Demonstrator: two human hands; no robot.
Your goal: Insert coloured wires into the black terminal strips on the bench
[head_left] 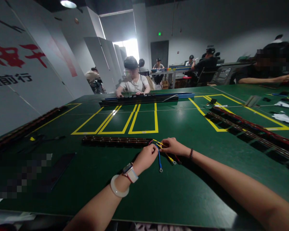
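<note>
long black bar [115, 140] with thin copper-coloured lines: lying flat on green table [188, 189], just nearside of yellow tape outlines [144, 132]. at its right end, blue, yellow and red insulated wires [160, 159] with metal ring terminals [161, 170], clamped in fingertips of left hand [146, 157] and right hand [174, 147]; cannot tell which strand in which pinch

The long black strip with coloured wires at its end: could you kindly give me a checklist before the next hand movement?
1. Long black strip resting on the green table: ok.
2. Left hand and right hand both at the wires: ok.
3. Metal ring end of the blue wire clear of the fingers: ok.
4. Wire ends gathered together: not ok, blue and yellow spread apart.
5. Wire joints sound: cannot tell, too small and partly covered.
</note>
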